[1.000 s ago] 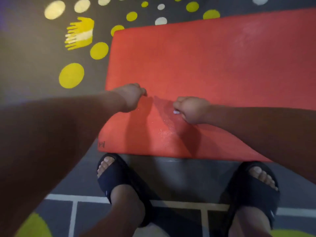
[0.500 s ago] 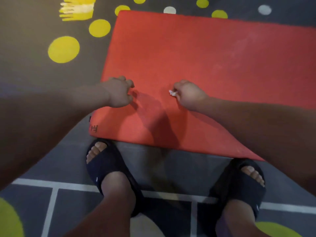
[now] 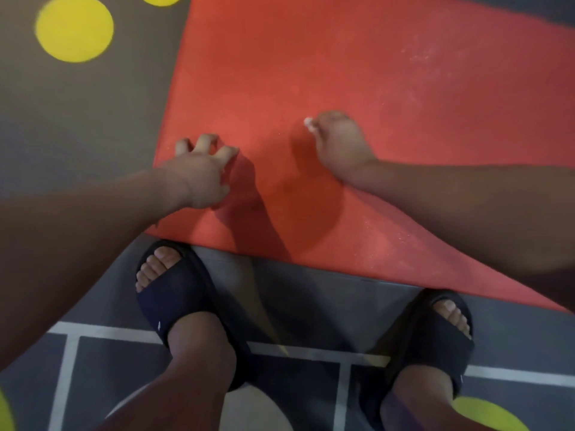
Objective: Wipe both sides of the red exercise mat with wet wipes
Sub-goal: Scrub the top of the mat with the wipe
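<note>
The red exercise mat (image 3: 357,88) lies flat on the dark floor and fills the upper right of the head view. My right hand (image 3: 340,144) rests on the mat with its fingers curled round a small white wet wipe (image 3: 308,122), of which only a bit shows at the fingertips. My left hand (image 3: 202,172) is over the mat's near left corner with its fingers spread and bent, tips touching the surface, holding nothing.
My two feet in dark slides (image 3: 174,293) (image 3: 435,334) stand just short of the mat's near edge. The grey floor (image 3: 93,126) carries yellow circles (image 3: 74,26) and white painted lines (image 3: 102,335).
My left hand has opened from a fist to spread fingers at the mat's corner. The view has dropped closer to the mat's near edge. My right hand keeps the wipe.
</note>
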The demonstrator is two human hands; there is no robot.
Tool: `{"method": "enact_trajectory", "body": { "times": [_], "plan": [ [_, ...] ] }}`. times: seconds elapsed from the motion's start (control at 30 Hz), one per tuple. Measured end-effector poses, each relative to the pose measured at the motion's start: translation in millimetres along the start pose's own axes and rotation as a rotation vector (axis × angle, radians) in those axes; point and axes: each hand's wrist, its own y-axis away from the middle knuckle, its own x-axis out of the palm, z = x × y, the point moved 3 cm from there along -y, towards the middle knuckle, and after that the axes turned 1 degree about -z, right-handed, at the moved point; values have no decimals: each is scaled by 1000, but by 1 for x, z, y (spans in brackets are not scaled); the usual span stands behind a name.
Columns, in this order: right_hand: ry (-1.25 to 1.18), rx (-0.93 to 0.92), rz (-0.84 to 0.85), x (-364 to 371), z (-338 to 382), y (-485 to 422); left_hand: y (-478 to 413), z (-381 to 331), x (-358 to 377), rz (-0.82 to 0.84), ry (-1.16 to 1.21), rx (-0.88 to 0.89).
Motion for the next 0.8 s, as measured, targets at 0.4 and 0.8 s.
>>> {"method": "enact_trajectory", "body": {
  "times": [0.4, 0.8],
  "plan": [
    [208, -69, 42, -20, -21, -26, 2, 4, 14, 15, 40, -31],
    [-70, -295, 334, 7, 33, 59, 15, -8, 16, 20, 46, -87]
  ]
}}
